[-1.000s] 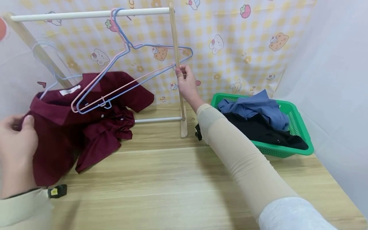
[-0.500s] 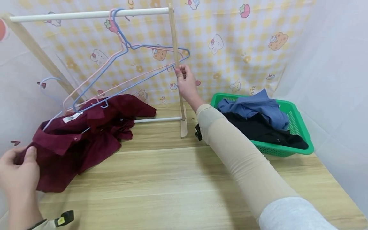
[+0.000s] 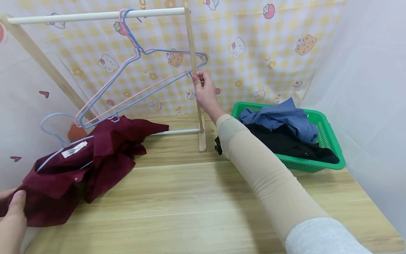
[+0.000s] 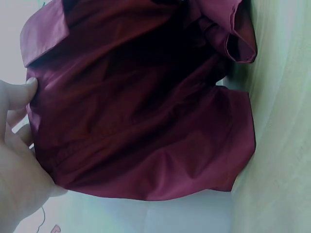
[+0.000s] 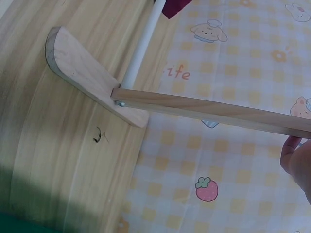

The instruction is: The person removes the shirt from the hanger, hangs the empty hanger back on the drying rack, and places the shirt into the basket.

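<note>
At the lower left of the head view, my left hand (image 3: 14, 218) grips the shoulder of a maroon collared shirt (image 3: 109, 141), thumb on top. In the left wrist view the shirt (image 4: 126, 116) hangs from that hand down to the table. A light blue hanger (image 3: 52, 133) sits inside the shirt's neck, its hook sticking up, apart from the rail. My right hand (image 3: 207, 93) pinches the right wooden post (image 3: 190, 38) of a garment rack; in the right wrist view only part of the hand (image 5: 299, 162) shows.
A pink hanger (image 3: 95, 97) and a blue hanger (image 3: 111, 81) hang on the rack's white rail (image 3: 79, 17). On the right, a green basket (image 3: 333, 141) holds blue and black clothes. A patterned cloth covers the back; white walls stand at both sides.
My left hand has moved down and left with the maroon shirt and its hanger, away from the rack. The hanging hangers have swayed slightly. My right hand stays on the post.
</note>
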A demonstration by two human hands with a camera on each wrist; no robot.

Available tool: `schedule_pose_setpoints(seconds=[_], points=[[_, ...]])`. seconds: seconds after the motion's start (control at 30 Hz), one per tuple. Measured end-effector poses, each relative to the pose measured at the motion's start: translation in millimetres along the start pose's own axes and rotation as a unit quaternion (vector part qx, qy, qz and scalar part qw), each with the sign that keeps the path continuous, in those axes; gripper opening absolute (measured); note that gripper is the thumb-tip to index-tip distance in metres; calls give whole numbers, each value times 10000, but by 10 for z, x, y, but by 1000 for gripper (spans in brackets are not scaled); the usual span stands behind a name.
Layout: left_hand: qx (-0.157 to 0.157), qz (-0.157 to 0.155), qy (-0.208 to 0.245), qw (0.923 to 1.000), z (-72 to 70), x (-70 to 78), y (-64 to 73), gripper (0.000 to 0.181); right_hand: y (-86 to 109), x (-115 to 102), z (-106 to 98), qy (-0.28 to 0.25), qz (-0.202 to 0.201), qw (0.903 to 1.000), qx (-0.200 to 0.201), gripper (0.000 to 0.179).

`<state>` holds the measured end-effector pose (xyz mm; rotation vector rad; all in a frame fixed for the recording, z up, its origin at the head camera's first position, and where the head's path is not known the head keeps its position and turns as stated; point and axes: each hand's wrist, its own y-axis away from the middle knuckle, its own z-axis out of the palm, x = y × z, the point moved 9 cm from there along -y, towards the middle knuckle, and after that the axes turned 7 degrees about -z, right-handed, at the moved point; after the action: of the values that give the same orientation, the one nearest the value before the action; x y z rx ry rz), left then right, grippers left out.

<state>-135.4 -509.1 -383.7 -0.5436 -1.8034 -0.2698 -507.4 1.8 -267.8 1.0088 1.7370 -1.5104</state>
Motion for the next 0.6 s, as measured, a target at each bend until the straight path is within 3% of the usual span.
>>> schedule_pose_setpoints(seconds=[0.1,0.3,0.43,0.6], points=[[70,412,4,9991,2,71,120,20,-3,0,-6,-25,14,10000,-1,24],[-88,843,176,9962,87,322,419,32,10,9,7,-72,46,10000,-42,24],[28,1256,212,9919,124,420,532,33,16,4,17,-65,55,9999,-85,27],[83,1546,48,9879,173,489,611,37,14,-13,12,-113,34,9999,-112,28]])
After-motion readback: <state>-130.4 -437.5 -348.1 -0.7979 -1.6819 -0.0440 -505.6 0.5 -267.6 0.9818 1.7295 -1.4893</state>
